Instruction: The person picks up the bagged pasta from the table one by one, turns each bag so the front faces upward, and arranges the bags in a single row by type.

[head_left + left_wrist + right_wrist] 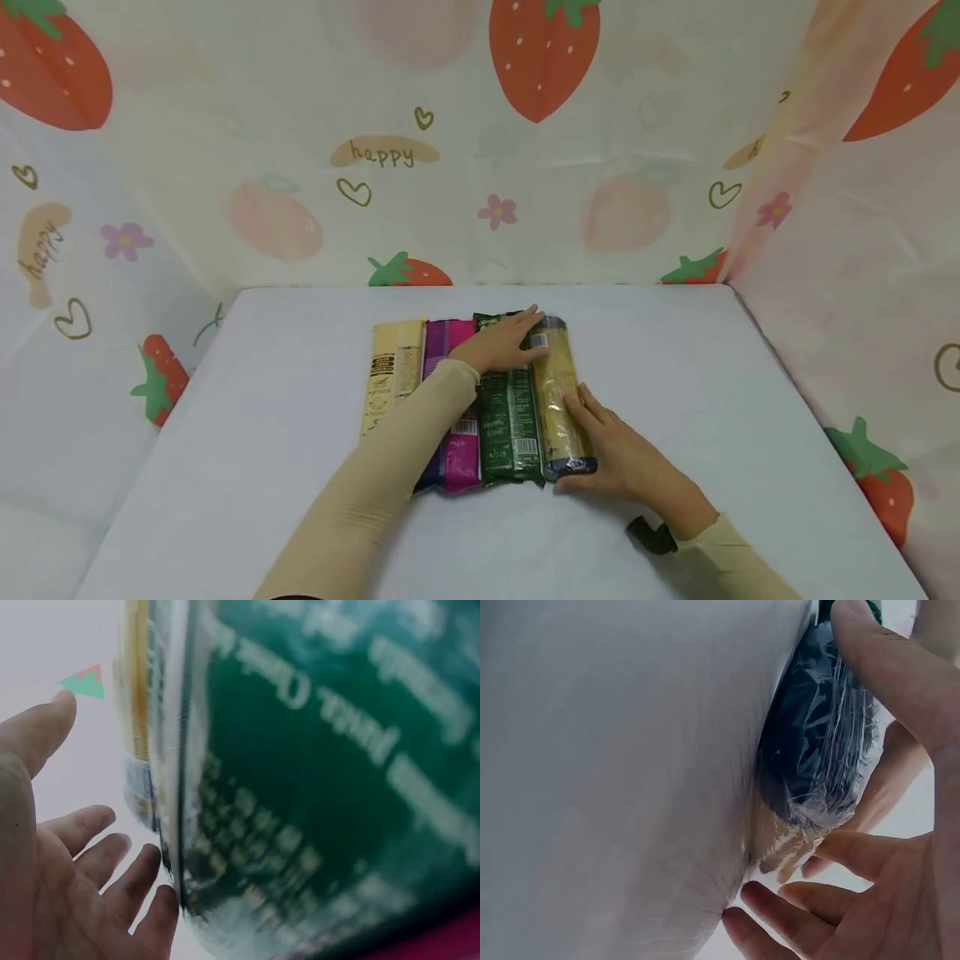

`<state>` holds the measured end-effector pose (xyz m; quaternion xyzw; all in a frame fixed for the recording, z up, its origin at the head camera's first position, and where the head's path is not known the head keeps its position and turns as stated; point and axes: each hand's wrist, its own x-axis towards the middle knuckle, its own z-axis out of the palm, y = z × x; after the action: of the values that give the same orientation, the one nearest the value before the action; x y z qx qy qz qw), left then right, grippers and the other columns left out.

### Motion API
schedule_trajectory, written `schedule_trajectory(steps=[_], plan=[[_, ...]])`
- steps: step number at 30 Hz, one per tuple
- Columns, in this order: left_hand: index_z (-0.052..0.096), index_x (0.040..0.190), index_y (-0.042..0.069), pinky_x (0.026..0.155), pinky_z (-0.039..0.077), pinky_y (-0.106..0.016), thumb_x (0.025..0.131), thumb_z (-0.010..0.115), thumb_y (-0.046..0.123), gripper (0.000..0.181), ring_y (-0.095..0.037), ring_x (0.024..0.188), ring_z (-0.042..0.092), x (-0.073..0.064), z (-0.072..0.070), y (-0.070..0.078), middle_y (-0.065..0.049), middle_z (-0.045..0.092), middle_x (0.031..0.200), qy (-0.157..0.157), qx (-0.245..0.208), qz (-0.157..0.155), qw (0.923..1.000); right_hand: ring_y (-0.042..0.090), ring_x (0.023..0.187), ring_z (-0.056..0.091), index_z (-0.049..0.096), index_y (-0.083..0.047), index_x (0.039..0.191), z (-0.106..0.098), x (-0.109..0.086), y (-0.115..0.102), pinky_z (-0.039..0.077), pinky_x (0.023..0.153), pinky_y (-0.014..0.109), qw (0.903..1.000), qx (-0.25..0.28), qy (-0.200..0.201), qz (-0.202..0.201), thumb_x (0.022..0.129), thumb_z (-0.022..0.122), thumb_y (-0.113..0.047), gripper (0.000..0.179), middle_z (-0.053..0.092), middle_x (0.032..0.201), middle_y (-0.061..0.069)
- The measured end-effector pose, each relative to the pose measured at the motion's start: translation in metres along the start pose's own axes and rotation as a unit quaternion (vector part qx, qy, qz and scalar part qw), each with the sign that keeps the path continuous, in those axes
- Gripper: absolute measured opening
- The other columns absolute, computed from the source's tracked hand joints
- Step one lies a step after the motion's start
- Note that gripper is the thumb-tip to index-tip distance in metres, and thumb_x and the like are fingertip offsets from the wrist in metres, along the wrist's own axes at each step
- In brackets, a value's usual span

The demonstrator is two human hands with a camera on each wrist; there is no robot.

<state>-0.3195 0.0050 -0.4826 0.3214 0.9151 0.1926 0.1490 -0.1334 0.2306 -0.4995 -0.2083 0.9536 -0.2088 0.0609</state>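
The clear-wrapped yellow packet with dark blue ends is seen at the right end of a row of four, laid lengthwise from near to far. Its near right corner is framed by the right hand: the thumb is set by the near end, the other fingers are laid along the right side, and no firm grip is shown. The far end is reached by the left hand, stretched across the row with its fingers extended and spread. To the left lie the green packet, the magenta-and-purple packet and the cream-yellow packet, side by side on the white-covered table. The step in hand is judged to be the squaring of the yellow packet against the green one; for that, light, even pressure leftward seems called for, with the ends kept level.
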Motion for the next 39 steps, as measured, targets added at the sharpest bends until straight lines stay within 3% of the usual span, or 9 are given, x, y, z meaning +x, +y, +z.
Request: schedule_trajectory(steps=[4,8,12,21,28,33,39], plan=[[0.016,0.174,0.016,0.131,0.023,-0.051,0.112,0.050,0.056,0.081,-0.032,0.165,0.018,0.004,0.002,-0.002,-0.006,0.011,0.181,-0.010,-0.009,-0.006,0.9999,0.052,0.149,0.041,0.023,-0.006,0.171,0.000,-0.001,-0.001,0.050,0.108,0.065,1.0000,0.000,0.000,0.005,0.077,0.092,-0.064,0.131,0.019,0.175,0.028],[0.019,0.173,0.011,0.131,0.026,-0.048,0.112,0.052,0.051,0.080,-0.032,0.163,0.025,0.009,0.001,-0.002,-0.012,0.023,0.177,-0.009,-0.015,-0.003,0.9998,0.051,0.149,0.042,0.025,-0.005,0.171,0.001,-0.002,-0.001,0.050,0.109,0.063,1.0000,-0.002,0.005,0.004,0.077,0.093,-0.062,0.129,0.021,0.174,0.028],[0.024,0.172,0.010,0.130,0.027,-0.048,0.113,0.053,0.050,0.077,-0.034,0.161,0.029,0.014,0.001,-0.002,-0.014,0.032,0.174,-0.010,-0.002,-0.006,0.9999,0.050,0.149,0.042,0.025,-0.005,0.171,0.002,-0.002,-0.001,0.049,0.109,0.063,1.0000,0.002,0.008,0.003,0.077,0.094,-0.060,0.129,0.021,0.174,0.028],[0.027,0.172,0.015,0.132,0.021,-0.049,0.111,0.053,0.055,0.077,-0.036,0.162,0.026,0.019,0.000,0.005,-0.013,0.035,0.173,-0.019,0.053,-0.035,0.9978,0.052,0.147,0.043,0.026,-0.006,0.171,0.000,0.000,-0.002,0.049,0.108,0.065,0.9999,-0.005,0.004,0.012,0.075,0.094,-0.063,0.130,0.025,0.172,0.031],[0.033,0.169,0.014,0.131,0.024,-0.049,0.110,0.056,0.054,0.076,-0.037,0.160,0.030,0.019,-0.004,0.009,-0.015,0.038,0.171,-0.018,0.071,-0.042,0.9964,0.052,0.147,0.043,0.029,-0.005,0.170,0.002,0.002,-0.001,0.050,0.108,0.064,0.9999,-0.010,0.008,0.006,0.074,0.095,-0.060,0.129,0.029,0.170,0.031],[0.037,0.167,0.010,0.131,0.025,-0.048,0.110,0.059,0.051,0.074,-0.037,0.158,0.033,0.020,-0.004,0.007,-0.017,0.041,0.168,-0.012,0.057,-0.029,0.9979,0.050,0.148,0.042,0.029,-0.006,0.170,0.003,0.003,0.003,0.049,0.110,0.062,0.9999,0.006,0.009,0.004,0.074,0.098,-0.056,0.128,0.029,0.171,0.029],[0.039,0.166,0.007,0.129,0.028,-0.050,0.108,0.064,0.045,0.073,-0.038,0.158,0.032,0.019,-0.004,0.003,-0.018,0.042,0.167,-0.009,-0.006,-0.023,0.9997,0.051,0.151,0.039,0.029,-0.008,0.170,0.003,0.001,0.008,0.047,0.112,0.064,0.9986,0.051,0.007,-0.003,0.072,0.102,-0.046,0.128,0.025,0.173,0.028]])
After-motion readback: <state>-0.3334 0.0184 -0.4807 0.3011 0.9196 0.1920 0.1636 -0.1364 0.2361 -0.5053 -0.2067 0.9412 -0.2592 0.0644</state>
